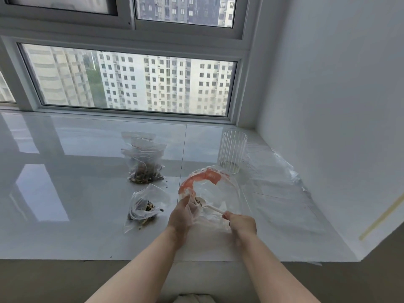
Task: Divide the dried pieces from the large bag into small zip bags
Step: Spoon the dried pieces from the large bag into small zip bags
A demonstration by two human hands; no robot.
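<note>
Mid-scoop: spoon [211,208] pinched by right hand [241,223] fingers; small zip bag [192,207] gripped open by left hand [180,217]; tipping judged next, over large bag [218,193].

Left hand's fingertips [192,196] seem hidden behind the crumpled small bag [194,207].

The worktop [65,193] is glossy white, mirroring pale window light. The large bag [218,193] is clear plastic with an orange-red band across its far edge. The spoon [211,207] inside it is white, carrying brown dried pieces [198,201]. To the left, the near small zip bag [146,206] is clear, holding dark brown and yellowish bits; the far zip bags [145,162] are clear with thin red seal lines. The glass [232,152] is clear with fine vertical ribs. The right wall [338,84] is white.
</note>
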